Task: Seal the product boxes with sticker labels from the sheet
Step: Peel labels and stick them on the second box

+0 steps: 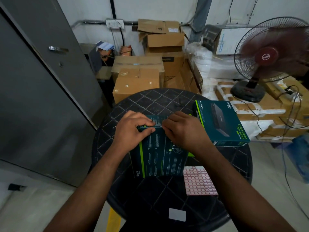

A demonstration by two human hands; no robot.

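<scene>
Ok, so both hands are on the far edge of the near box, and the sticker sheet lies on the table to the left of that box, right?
Not quite. The head view shows both the left hand and right hand on the far edge of the near box, but the sticker sheet lies on the table to the right of that box.

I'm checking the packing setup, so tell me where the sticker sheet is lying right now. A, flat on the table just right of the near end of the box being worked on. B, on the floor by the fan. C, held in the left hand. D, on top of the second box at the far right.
A: the pink-gridded sticker sheet lies flat on the round table, beside the near right corner of the box that both hands hold.
</scene>
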